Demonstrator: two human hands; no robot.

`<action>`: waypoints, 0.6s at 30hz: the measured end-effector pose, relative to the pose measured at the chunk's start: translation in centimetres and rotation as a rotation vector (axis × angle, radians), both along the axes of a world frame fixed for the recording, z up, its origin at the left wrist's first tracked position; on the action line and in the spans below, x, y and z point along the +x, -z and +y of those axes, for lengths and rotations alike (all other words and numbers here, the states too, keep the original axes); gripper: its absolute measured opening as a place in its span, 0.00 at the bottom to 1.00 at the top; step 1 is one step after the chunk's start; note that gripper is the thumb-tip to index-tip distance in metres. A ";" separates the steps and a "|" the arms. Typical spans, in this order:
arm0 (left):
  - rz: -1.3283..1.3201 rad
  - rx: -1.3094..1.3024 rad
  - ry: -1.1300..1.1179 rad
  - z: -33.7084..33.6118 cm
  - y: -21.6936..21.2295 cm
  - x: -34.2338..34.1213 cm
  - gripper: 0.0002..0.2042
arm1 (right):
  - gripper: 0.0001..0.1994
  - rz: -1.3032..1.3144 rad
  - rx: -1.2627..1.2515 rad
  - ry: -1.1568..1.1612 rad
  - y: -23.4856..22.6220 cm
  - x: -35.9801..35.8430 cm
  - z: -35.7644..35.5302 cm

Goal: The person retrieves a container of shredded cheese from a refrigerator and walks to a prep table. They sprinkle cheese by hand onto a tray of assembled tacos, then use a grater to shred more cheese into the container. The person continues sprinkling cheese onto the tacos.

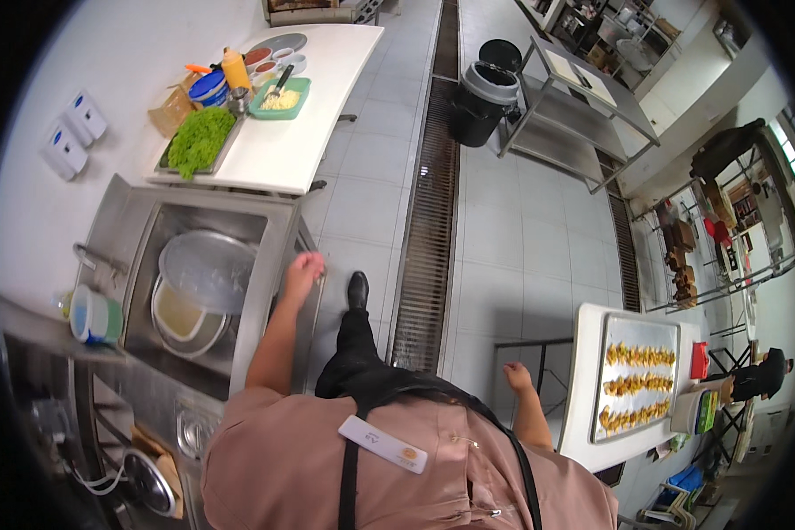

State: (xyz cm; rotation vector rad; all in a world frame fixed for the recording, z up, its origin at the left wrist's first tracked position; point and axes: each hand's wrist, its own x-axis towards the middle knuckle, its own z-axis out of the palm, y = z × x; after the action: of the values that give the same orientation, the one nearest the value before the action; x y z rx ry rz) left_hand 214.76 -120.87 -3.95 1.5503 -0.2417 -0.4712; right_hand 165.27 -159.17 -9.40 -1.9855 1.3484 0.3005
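Left hand (305, 268) beside right edge of rectangular stainless-steel sink (279, 231); right hand (518, 376) near left edge of white rectangular counter (586, 353).
Can't tell if yours are open or closed; you're likely walking, so clear both edges.

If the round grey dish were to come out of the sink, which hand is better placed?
Likely the left: the left hand is beside the sink, close to the round grey dish. The right hand is on the person's other side, nearer the white table with the metal tray.
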 end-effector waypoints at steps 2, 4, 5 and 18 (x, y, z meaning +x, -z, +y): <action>-0.085 -0.087 -0.069 -4.9 -2.3 10.0 0.10 | 0.19 -0.034 0.076 0.131 1.2 4.5 0.0; -0.050 -0.142 -0.110 -9.4 -3.5 21.4 0.11 | 0.20 0.124 0.047 -0.022 1.1 8.0 0.2; -0.057 -0.229 -0.171 -11.7 -3.7 27.3 0.10 | 0.21 0.243 0.034 -0.041 0.8 10.4 0.2; 0.425 0.031 -0.868 -21.4 -0.4 63.0 0.20 | 0.18 0.300 0.233 0.405 -5.5 28.9 -4.0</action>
State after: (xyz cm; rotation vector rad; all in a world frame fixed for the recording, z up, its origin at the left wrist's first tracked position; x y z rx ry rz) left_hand 277.71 -142.29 -3.52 1.3886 0.7461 -0.0977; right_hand 194.22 -163.21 -3.90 -1.4755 1.7770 0.5497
